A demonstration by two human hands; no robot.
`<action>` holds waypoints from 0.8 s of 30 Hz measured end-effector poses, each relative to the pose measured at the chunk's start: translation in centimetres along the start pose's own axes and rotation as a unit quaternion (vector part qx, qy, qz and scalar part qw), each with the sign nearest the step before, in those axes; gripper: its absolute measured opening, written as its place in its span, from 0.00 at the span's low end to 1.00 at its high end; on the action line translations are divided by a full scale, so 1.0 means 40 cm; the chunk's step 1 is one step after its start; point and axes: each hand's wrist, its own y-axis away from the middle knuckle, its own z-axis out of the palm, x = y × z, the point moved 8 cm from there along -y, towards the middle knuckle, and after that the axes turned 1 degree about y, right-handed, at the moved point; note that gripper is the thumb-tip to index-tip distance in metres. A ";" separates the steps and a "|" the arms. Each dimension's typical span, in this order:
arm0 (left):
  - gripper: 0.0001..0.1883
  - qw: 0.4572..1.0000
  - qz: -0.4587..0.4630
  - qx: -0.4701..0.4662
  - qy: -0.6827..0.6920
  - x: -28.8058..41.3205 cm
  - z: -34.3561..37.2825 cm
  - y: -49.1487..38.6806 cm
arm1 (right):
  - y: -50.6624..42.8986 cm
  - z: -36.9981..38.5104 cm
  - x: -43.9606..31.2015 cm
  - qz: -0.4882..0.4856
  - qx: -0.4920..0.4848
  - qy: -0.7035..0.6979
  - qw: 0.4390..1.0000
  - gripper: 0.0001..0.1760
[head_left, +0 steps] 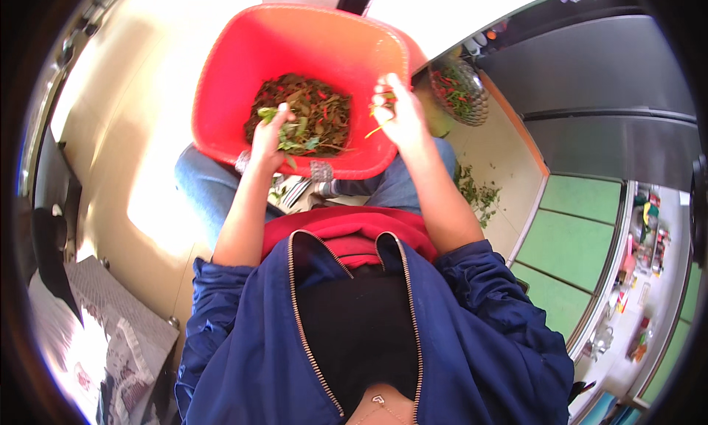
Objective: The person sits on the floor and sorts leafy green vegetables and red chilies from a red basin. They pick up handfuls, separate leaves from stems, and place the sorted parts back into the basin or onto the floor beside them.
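A red basket (pixel 243 54) with a braided rim stands between my knees, its bottom covered by a heap of dry leaves and red chili peppers (pixel 318 107). Over the left part of the heap, my left hand (pixel 269 134) holds a green leafy sprig (pixel 293 134). My right hand (pixel 401 115) is raised at the basket's right side, fingers curled around a small bit of green plant with a thin stem (pixel 378 129). To the right of the basket, a clear ribbed glass bowl (pixel 478 107) contains red and green chili peppers (pixel 456 90).
Loose green sprigs (pixel 478 195) lie on the tiled floor right of my knee. A grey two-door cabinet or fridge (pixel 603 87) and green cabinet panels (pixel 575 223) stand at the right. A cloth-covered piece of furniture (pixel 116 314) is at the lower left.
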 end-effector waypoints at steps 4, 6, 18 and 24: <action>0.14 0.983 -0.042 -0.091 0.155 0.026 0.009 0.030 | -0.063 -0.340 -0.173 -0.019 0.135 -0.096 0.986 0.10; 0.13 0.990 -0.033 -0.038 0.135 0.018 -0.009 0.030 | -0.098 -0.482 -0.250 0.015 0.193 -0.100 0.976 0.10; 0.18 0.973 -0.023 -0.114 0.200 0.035 0.002 0.028 | -0.044 -0.109 -0.263 -0.139 -0.018 0.497 0.856 0.17; 0.18 0.917 -0.032 -0.274 0.289 0.086 0.116 0.096 | 0.035 0.221 0.194 -0.008 -0.294 0.529 0.796 0.22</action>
